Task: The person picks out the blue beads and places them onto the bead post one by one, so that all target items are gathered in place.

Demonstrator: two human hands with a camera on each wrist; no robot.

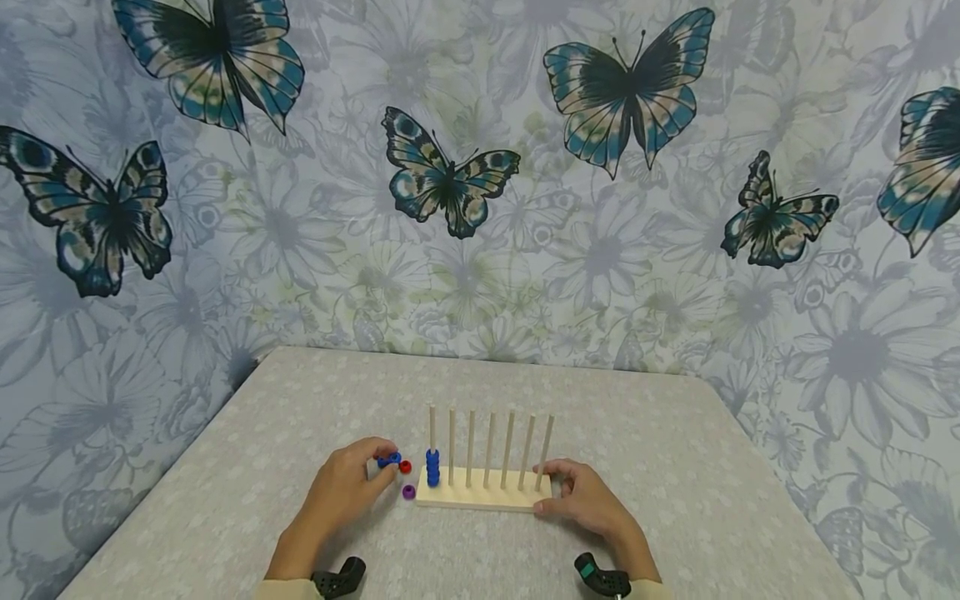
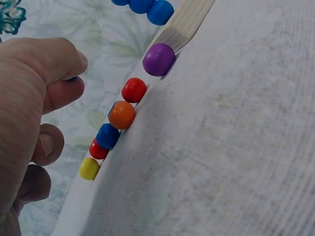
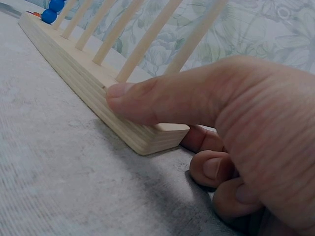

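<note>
A wooden base point(image 1: 480, 498) with a row of upright pegs stands in front of me. Several blue beads point(image 1: 432, 468) are stacked on its leftmost peg. My right hand point(image 1: 588, 498) grips the base's right end, thumb along the front edge point(image 3: 133, 101) and fingers behind. To the left of the base, my left hand point(image 1: 347, 483) pinches a blue bead point(image 2: 72, 78), mostly hidden between thumb and finger, raised above the loose beads. A purple bead point(image 2: 159, 60) lies beside the base's left end, followed by red point(image 2: 134, 90), orange point(image 2: 122, 115), blue point(image 2: 107, 135) and yellow point(image 2: 89, 168) ones.
A pale patterned cloth covers the table point(image 1: 315, 392). Behind it rises a wall point(image 1: 480, 292) with butterfly and flower prints. Each wrist wears a black strap device, the left one point(image 1: 341, 577) and the right one point(image 1: 602, 577).
</note>
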